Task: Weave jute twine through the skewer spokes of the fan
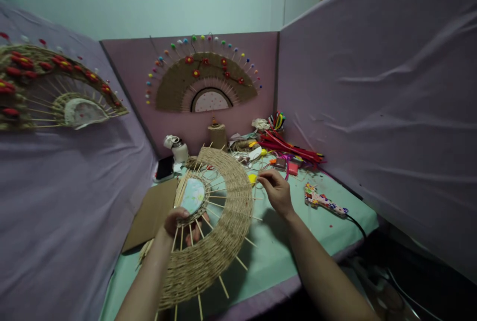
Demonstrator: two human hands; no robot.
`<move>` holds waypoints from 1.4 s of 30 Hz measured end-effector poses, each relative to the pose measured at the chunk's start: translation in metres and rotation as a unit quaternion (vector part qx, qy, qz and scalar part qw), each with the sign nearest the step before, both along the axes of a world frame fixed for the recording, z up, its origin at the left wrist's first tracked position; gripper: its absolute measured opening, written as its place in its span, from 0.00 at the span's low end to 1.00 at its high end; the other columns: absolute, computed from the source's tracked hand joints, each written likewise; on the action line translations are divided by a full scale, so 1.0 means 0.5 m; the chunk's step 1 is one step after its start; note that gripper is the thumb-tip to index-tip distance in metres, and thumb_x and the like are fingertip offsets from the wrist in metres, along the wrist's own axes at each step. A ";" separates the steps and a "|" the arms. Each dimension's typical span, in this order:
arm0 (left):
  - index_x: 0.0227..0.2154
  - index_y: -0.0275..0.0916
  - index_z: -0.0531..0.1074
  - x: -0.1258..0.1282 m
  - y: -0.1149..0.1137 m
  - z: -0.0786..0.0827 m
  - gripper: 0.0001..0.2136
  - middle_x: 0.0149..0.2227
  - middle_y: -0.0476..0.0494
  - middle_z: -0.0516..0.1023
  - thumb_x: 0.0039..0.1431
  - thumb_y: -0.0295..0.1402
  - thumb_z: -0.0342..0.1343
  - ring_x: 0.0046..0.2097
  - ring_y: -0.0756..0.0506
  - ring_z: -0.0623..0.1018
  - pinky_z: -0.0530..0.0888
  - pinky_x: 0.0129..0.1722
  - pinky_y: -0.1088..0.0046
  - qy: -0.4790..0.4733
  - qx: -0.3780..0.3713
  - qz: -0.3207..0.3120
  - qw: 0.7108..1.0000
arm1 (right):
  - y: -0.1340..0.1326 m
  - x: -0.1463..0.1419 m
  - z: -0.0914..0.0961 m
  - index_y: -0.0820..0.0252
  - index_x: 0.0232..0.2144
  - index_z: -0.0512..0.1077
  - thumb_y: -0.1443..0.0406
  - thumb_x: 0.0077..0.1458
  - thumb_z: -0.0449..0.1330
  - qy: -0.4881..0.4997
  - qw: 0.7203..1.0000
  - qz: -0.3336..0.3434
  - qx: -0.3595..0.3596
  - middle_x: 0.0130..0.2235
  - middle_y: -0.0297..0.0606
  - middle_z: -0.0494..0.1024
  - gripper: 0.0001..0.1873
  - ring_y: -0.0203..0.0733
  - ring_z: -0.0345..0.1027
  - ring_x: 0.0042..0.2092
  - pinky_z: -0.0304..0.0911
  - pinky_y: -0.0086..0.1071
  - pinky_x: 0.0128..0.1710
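Observation:
A half-round fan woven from straw-coloured cord on thin sticks [238, 201] is held up over the table, tilted on its side. My left hand [182, 221] is closed around its small inner half-disc [194, 195], thumb in front and fingers behind. That disc has a pale blue printed face and a woven edge. Bare stick ends poke out past the fan's outer rim. My right hand [276, 192] is pinched beside the rim, close to the stick tips and a yellow piece [252, 179]. What lies between its fingertips is too small to make out.
A patterned glue gun [324, 201] with a black cord lies at right. Behind are red pipe cleaners [290, 147], a twine spool [218, 137], a white jar [180, 151] and a phone [165, 168]. Cardboard [152, 211] lies left. Finished fans [206, 77] hang on cloth-covered partitions.

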State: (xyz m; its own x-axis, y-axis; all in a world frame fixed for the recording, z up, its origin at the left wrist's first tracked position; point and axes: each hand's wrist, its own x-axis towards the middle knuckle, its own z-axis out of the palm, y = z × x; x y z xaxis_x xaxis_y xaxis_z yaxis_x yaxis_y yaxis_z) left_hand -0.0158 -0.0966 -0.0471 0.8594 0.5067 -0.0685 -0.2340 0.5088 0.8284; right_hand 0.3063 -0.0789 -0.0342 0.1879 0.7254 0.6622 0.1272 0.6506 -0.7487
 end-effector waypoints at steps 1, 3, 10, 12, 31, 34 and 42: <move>0.48 0.24 0.67 -0.007 -0.003 -0.004 0.25 0.27 0.32 0.79 0.48 0.37 0.50 0.25 0.42 0.78 0.69 0.17 0.76 -0.003 -0.004 -0.006 1.000 | 0.001 -0.002 -0.001 0.58 0.28 0.72 0.64 0.52 0.60 0.003 1.000 0.023 -0.012 0.30 0.35 0.72 0.04 0.37 0.65 0.33 0.61 0.31 0.35; 0.48 0.24 0.67 -0.014 -0.007 -0.012 0.26 0.27 0.32 0.79 0.48 0.37 0.51 0.25 0.42 0.78 0.69 0.17 0.75 -0.010 -0.009 -0.020 1.000 | 0.003 -0.006 -0.003 0.59 0.27 0.72 0.64 0.50 0.61 0.013 0.997 0.064 -0.039 0.29 0.34 0.72 0.04 0.36 0.65 0.32 0.61 0.31 0.34; 0.48 0.27 0.68 0.006 -0.013 -0.010 0.25 0.26 0.35 0.79 0.46 0.37 0.50 0.23 0.41 0.78 0.70 0.17 0.73 -0.006 0.003 -0.012 1.000 | 0.000 -0.020 0.000 0.60 0.26 0.72 0.60 0.49 0.60 0.027 0.985 0.123 -0.119 0.26 0.34 0.72 0.08 0.35 0.62 0.28 0.59 0.29 0.28; 0.47 0.26 0.69 0.008 -0.015 -0.006 0.25 0.25 0.34 0.79 0.46 0.36 0.51 0.24 0.41 0.78 0.70 0.17 0.74 0.002 0.000 -0.008 1.000 | -0.003 -0.022 0.001 0.60 0.25 0.71 0.59 0.49 0.60 0.023 0.982 0.132 -0.131 0.25 0.34 0.71 0.09 0.34 0.61 0.27 0.57 0.28 0.26; 0.45 0.29 0.70 0.051 0.011 -0.032 0.18 0.39 0.31 0.78 0.54 0.35 0.56 0.34 0.40 0.80 0.76 0.23 0.74 0.072 -0.059 0.222 0.971 | 0.004 -0.025 -0.008 0.61 0.26 0.68 0.52 0.48 0.59 0.080 0.962 0.157 -0.209 0.21 0.29 0.61 0.17 0.30 0.51 0.23 0.48 0.26 0.22; 0.46 0.28 0.70 0.052 0.012 -0.034 0.18 0.38 0.31 0.79 0.54 0.34 0.56 0.33 0.40 0.80 0.77 0.23 0.73 0.065 -0.070 0.218 0.971 | 0.002 -0.024 -0.004 0.61 0.26 0.68 0.51 0.48 0.59 0.077 0.965 0.152 -0.202 0.21 0.29 0.61 0.18 0.30 0.51 0.23 0.49 0.26 0.23; 0.42 0.27 0.72 0.044 0.018 -0.045 0.15 0.35 0.31 0.79 0.53 0.33 0.56 0.33 0.37 0.80 0.78 0.22 0.71 0.048 -0.084 0.214 0.972 | -0.006 -0.026 0.008 0.60 0.25 0.69 0.51 0.47 0.60 0.081 0.968 0.142 -0.189 0.22 0.31 0.63 0.17 0.31 0.54 0.24 0.52 0.26 0.23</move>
